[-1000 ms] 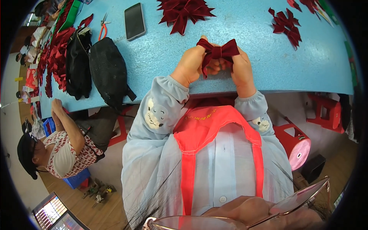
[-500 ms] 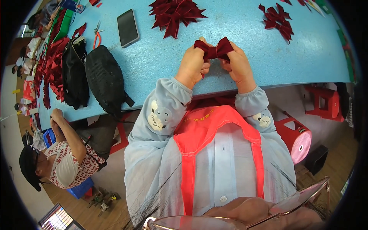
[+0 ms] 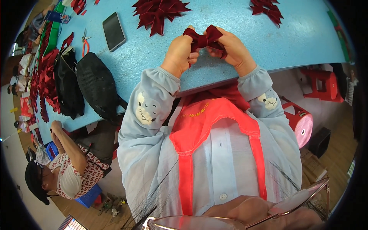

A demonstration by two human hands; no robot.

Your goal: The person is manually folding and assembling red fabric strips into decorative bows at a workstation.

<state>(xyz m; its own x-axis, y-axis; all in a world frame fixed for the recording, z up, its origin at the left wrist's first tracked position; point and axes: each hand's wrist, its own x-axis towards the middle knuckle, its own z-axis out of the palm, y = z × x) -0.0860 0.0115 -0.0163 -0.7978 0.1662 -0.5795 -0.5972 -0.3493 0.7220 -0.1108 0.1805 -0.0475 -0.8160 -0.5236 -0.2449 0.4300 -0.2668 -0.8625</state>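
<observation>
A dark red velvet bow (image 3: 204,40) is stretched between my two hands, just above the near part of the blue table. My left hand (image 3: 180,53) pinches its left loop, thumb on top and fingers curled beneath. On the other side, my right hand (image 3: 234,50) grips the right loop in the same way. The bow's centre knot faces up, and part of a tail shows below the right loop. Beyond my hands lies a pile of dark red bows (image 3: 159,13). A smaller group of bows (image 3: 267,10) is at the far right.
Left of the pile lie a black phone (image 3: 114,31) and orange-handled pliers (image 3: 85,44). Two black pouches (image 3: 96,86) rest near heaps of red ribbon (image 3: 48,78). A co-worker (image 3: 73,165) sits at the left. Red stools (image 3: 322,85) stand on the floor at right.
The view has shifted, so the table's items appear farther left and the pile higher. Both hands still hold the bow, whose right loop is now tilted up more.
</observation>
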